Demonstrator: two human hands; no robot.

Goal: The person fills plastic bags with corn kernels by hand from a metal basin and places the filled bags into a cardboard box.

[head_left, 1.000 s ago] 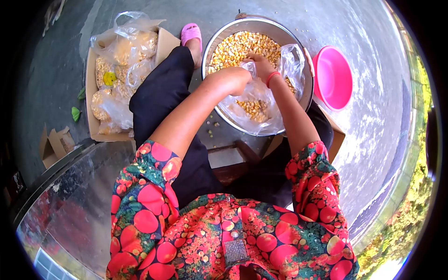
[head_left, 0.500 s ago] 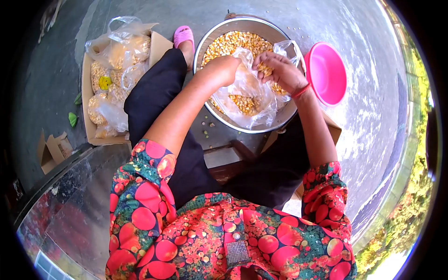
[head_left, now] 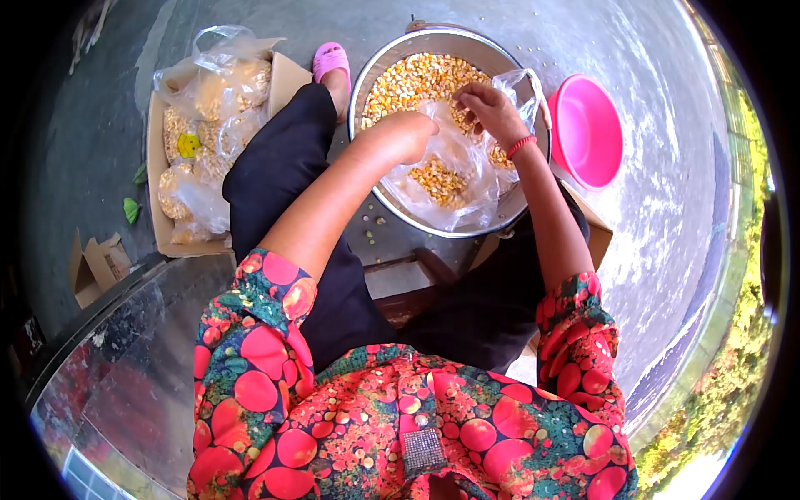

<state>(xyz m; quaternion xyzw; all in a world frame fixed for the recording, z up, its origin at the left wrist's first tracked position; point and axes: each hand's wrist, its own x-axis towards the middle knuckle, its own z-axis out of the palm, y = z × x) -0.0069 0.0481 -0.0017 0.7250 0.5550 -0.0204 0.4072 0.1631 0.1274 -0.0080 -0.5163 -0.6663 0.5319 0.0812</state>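
A large metal pot [head_left: 358, 125] holds loose yellow and white corn kernels [head_left: 417, 75]. Inside its near half lies a clear plastic bag [head_left: 467, 208], mouth spread, with some kernels [head_left: 437, 182] at its bottom. My left hand [head_left: 407, 137] is closed on the bag's upper left edge; its fingertips are partly hidden. Above the kernels beyond the bag, my right hand [head_left: 492, 112] has bent fingers held apart, and no kernels show in it. A red band circles that wrist. Another piece of clear plastic [head_left: 521, 87] hangs over the pot's right rim.
Left of my leg, a cardboard box [head_left: 158, 212] holds several filled plastic bags [head_left: 225, 92]. A pink basin [head_left: 590, 133] stands against the pot's right side. Cardboard [head_left: 596, 237] sits under the pot's near right side. Stray kernels dot the floor.
The kernels in my right hand are no longer seen there, and more show inside the bag. My right hand has shifted slightly up; my left hand has moved a little right and down with the bag edge.
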